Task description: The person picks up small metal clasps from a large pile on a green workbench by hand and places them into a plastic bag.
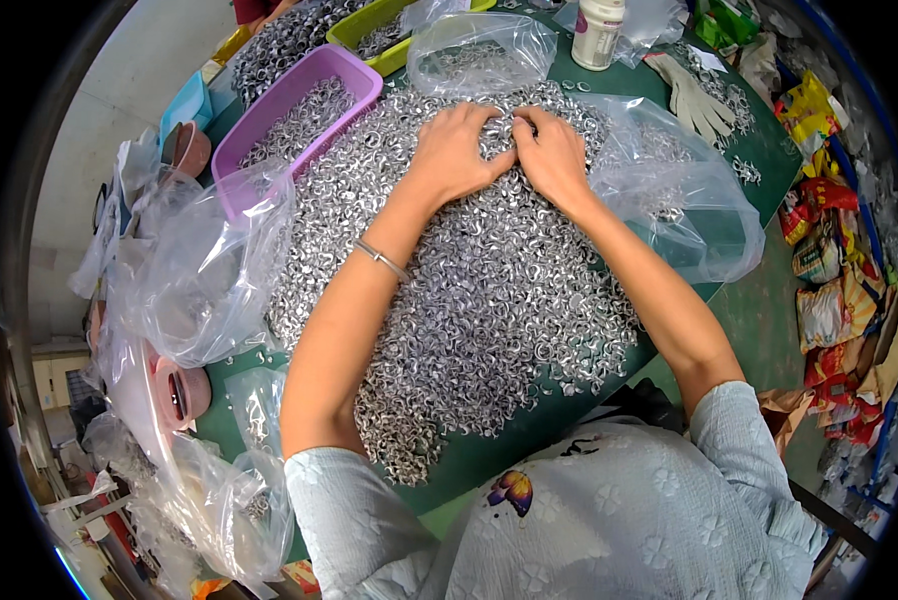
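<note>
loose curved metal pieces [479,300], silvery, one broad pile under and nearer me than both hands; step, i judge: working through it by hand.
left hand [457,150]: thumb and fingers parted, bent onto the pile; right hand [552,155]: curled beside it, fingertips on the pieces, grip i cannot tell. next move calls, i think, for light fingertips. left of the hands, purple bin [364,80], part-filled; beyond the right hand, white bottle [597,35].
</note>
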Available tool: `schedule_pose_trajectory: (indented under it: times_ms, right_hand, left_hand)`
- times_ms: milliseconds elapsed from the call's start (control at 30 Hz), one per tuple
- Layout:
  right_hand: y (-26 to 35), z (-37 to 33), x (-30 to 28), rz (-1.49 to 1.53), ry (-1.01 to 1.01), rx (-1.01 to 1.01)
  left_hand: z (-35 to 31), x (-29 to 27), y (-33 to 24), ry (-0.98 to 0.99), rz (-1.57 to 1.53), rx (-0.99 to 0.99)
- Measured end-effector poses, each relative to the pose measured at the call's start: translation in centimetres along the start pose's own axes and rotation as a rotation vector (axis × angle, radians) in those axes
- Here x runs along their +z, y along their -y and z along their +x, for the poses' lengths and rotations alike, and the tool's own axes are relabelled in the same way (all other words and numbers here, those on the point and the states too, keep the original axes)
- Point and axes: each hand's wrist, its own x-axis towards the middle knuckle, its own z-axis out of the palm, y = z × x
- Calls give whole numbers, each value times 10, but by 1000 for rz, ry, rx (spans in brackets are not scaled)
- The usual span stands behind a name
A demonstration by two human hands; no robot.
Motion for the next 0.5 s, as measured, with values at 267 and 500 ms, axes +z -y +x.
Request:
schedule_pose_trajectory:
  times_ms: [267,500]
  right_hand:
    - [17,-19,-6,140,68,71]
    - [22,-24,-12,86,126,95]
  left_hand:
    - [-7,-11,-7,56,-37,78]
    - [-7,-8,-6,53,-55,116]
